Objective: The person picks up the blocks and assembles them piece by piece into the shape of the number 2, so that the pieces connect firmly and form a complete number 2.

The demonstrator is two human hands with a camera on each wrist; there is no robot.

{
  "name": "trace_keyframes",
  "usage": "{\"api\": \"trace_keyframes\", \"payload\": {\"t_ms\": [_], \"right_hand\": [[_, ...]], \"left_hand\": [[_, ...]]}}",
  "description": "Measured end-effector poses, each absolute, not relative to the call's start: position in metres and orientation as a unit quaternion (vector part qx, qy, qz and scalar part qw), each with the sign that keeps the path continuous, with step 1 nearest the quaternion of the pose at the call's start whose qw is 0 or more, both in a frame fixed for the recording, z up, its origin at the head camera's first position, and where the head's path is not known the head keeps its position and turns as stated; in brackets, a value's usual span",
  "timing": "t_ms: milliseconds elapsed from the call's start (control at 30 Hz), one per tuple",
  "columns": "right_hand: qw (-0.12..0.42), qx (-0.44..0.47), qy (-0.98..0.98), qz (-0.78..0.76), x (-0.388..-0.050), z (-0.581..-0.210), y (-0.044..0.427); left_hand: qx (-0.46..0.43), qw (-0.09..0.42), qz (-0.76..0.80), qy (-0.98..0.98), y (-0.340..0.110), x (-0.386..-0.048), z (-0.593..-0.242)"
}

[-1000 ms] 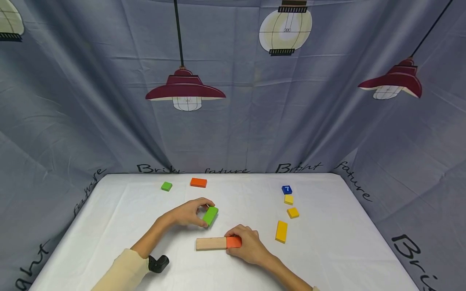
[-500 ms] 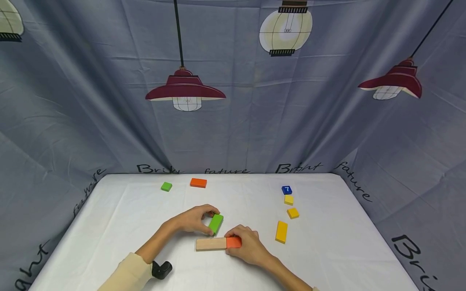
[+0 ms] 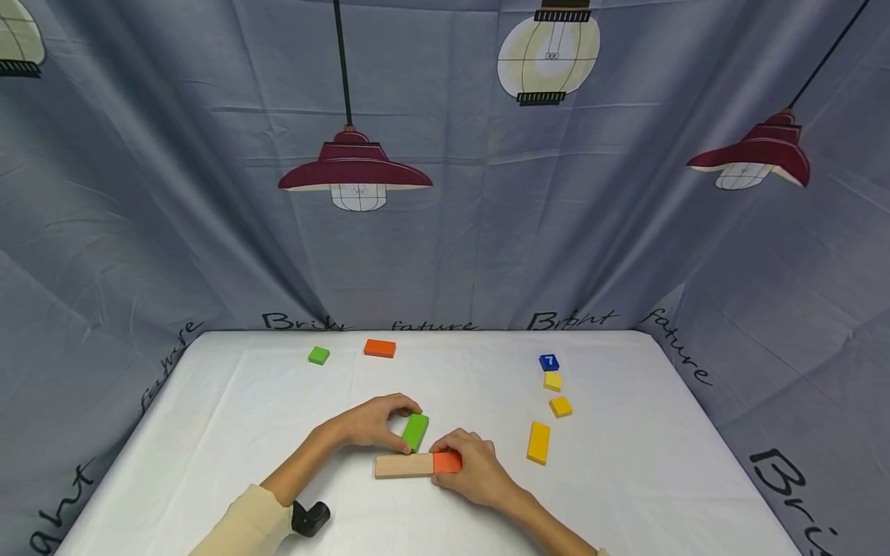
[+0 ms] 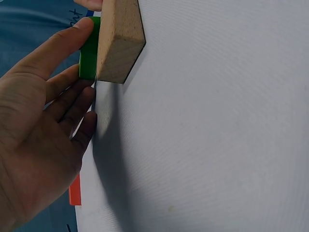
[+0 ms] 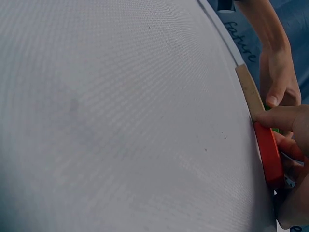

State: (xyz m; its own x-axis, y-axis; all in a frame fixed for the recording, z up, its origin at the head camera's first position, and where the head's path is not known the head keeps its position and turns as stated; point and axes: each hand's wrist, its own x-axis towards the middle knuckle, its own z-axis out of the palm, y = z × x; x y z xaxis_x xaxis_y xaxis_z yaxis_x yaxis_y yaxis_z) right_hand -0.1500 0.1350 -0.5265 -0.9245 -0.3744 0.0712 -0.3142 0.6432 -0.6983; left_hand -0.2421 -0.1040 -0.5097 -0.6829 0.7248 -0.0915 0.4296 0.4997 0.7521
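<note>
If the green block (image 3: pixel 416 432) met the plain wooden block (image 3: pixel 403 466) at its present slant, a corner could shove the wood askew, since the right hand (image 3: pixel 473 467) pinches mainly the orange block (image 3: pixel 446 462) butted end-on to it; the left hand (image 3: pixel 378 421) grips the green block between thumb and fingers — just behind the wood, contact unclear; its wrist slopes up from the lower left.

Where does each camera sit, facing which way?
Head: worn there, looking forward and down at the table; left hand and right hand show.
Left wrist: worn there, looking at green block and table; mostly left hand.
Right wrist: worn there, looking at table and orange block; both hands show.
Both wrist views share the wooden block.
</note>
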Motion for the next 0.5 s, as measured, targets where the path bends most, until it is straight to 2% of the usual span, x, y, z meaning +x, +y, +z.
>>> {"api": "trace_keyframes", "payload": {"t_ms": [500], "right_hand": [[0.036,-0.193,0.907,-0.373,-0.1504,-0.5281,0.1352]], "left_hand": [[0.351,0.191,0.361,0.843,-0.1013,-0.2389,-0.5112]]}}
